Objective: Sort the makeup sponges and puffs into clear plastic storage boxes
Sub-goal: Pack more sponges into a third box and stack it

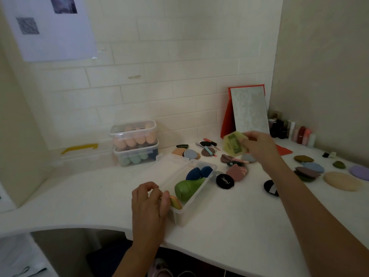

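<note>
On the white counter (229, 226) two stacked boxes (135, 144) sat filled, the left hand (147, 206) gripped the half-filled open box (179, 216), and the right hand (259, 144) pinched a yellow-green puff (233, 144) above many unsorted puffs (236, 172).

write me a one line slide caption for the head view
Right hand holds a yellow-green puff over the counter, left hand at the open clear box of sponges.

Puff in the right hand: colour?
Pale yellow-green puff, darker green band across it; right hand pinches it. Head view.
</note>
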A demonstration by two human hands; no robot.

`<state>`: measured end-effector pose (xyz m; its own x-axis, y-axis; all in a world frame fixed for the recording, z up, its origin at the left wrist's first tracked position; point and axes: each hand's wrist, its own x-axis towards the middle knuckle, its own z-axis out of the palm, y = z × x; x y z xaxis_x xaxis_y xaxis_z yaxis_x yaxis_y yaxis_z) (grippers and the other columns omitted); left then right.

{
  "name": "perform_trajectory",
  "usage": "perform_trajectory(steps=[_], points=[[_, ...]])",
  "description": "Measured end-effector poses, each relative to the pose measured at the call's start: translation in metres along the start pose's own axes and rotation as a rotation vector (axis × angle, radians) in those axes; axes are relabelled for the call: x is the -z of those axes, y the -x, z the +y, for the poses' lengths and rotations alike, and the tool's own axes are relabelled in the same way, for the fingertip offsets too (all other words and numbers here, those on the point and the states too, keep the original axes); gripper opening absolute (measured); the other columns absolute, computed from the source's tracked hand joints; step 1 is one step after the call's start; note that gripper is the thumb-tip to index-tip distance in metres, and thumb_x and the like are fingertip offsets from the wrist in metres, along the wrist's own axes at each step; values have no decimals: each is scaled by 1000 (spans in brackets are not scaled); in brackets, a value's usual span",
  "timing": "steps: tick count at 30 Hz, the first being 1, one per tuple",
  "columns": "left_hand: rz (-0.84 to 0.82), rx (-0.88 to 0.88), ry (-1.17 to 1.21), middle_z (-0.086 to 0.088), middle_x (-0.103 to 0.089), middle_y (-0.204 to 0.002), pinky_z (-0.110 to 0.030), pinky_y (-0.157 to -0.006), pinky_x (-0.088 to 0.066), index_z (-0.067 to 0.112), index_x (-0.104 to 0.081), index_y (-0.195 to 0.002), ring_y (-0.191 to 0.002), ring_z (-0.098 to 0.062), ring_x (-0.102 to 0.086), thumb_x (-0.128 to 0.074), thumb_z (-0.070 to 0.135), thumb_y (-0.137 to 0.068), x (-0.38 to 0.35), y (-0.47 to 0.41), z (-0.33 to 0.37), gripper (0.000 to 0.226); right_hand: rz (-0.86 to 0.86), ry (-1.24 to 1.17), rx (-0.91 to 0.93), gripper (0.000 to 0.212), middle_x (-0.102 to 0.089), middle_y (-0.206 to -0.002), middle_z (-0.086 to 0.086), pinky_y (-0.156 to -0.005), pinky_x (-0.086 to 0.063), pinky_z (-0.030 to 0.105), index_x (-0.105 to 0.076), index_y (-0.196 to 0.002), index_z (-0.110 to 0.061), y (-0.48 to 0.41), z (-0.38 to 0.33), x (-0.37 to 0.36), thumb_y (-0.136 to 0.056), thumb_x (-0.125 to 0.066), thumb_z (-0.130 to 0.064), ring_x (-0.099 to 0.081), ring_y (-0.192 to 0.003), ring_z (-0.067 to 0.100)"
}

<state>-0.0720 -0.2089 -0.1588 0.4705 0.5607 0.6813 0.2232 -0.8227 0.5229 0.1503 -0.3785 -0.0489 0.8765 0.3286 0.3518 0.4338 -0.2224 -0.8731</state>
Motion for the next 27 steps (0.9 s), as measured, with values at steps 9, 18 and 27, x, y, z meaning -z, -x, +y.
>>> perform_trajectory(steps=[9,18,27], points=[[-1,-7,-5,6,-40,-102,-28,-84,-31,11,-59,-80,-96,-10,-33,-22,45,-86,0,2,3,50,-406,179,304,19,-58,-86,-11,-64,-49,11,-61,-103,-25,81,-46,-78,-86,-66,-30,-56,-76,2],[22,-7,28,4,-41,-103,-30,-82,-32,15,-50,-80,-93,-10,-33,-23,41,-87,0,6,6,37,-645,331,404,23,-68,-99,-2,-79,-52,20,-66,-108,-22,98,-35,-94,-88,-62,-34,-59,-85,6],[37,-225,103,9,-50,-104,-29,-107,-26,23,-48,-97,-100,2,-40,-29,21,-88,0,4,10,21,-811,97,265,11,-72,-97,0,-82,-54,25,-51,-104,-31,92,-37,-79,-94,-54,-27,-67,-89,9]])
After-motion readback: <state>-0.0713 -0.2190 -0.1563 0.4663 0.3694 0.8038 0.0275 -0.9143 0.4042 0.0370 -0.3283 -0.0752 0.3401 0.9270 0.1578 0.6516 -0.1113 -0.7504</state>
